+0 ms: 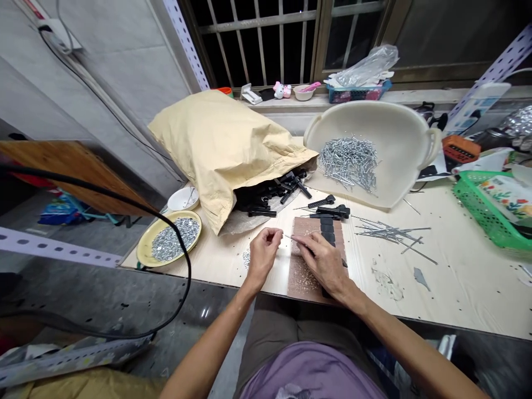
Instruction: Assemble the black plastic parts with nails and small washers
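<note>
1. Pinching a thin metal pin (288, 237), your right hand (322, 257) has thumb and fingers clamped on it, the tip pointing at your left hand (266, 252).
2. Left thumb and fingertips are together, just off that tip. Can't tell if anything small sits between them.
3. Pin is above the brown board (300, 277), which carries pale crumbs and a row of black plastic pieces (327, 229), partly under your right hand.
4. Writing: orange box (460, 149) at right has dark characters, too small to read reliably. White power strip (477, 108) has a blue label, also unreadable.
5. Surface: pale wood-look table (453, 288), dark specks, a smear and a grey scrap (421, 279) to your right. Loose metal rods (388, 233) lie crisscrossed right of the board.
6. Around it: white basin (399, 133) with a heap of nails (349, 160); paper sack (233, 144) lying open, black parts at its mouth; yellow dish (141, 244) of small shiny bits; green basket (477, 219) far right.
7. Room: barred window (260, 33), dark outside; crowded sill; light wall panels left; black cable (185, 244) looping in front of the dish.
</note>
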The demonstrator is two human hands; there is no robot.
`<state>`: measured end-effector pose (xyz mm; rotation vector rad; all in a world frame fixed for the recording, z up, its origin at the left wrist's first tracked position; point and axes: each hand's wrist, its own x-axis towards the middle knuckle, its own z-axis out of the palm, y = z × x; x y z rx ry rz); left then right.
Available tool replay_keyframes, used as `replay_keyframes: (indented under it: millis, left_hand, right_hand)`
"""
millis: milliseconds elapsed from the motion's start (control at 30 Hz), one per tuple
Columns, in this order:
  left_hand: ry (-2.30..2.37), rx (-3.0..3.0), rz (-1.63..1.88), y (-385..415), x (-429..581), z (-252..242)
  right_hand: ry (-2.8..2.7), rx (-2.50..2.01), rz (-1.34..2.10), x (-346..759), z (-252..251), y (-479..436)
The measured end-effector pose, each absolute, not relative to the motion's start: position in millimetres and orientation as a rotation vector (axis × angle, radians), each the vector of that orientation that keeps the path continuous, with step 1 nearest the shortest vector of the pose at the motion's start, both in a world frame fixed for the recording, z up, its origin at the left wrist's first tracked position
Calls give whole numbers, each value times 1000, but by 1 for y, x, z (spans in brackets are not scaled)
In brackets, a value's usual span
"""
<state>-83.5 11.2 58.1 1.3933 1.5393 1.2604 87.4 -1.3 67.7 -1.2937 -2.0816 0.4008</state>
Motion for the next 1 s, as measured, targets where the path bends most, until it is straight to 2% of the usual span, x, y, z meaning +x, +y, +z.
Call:
replay_keyframes:
  millis: [300, 533, 833, 1000]
  left_hand:
    - [1330, 1116, 1352, 8, -59, 70]
    - [1118, 872, 1295, 13, -60, 74]
    - [1094, 888, 1220, 14, -58, 68]
    - [1076, 842, 1207, 14, -54, 66]
  right_hand:
    - [-2060, -1368, 312, 93, 68, -3]
    - [-2077, -1415, 216, 96, 70, -5]
    - [-2001, -1481, 235, 102, 68, -8]
    - [-2037, -1521, 112, 104, 70, -9]
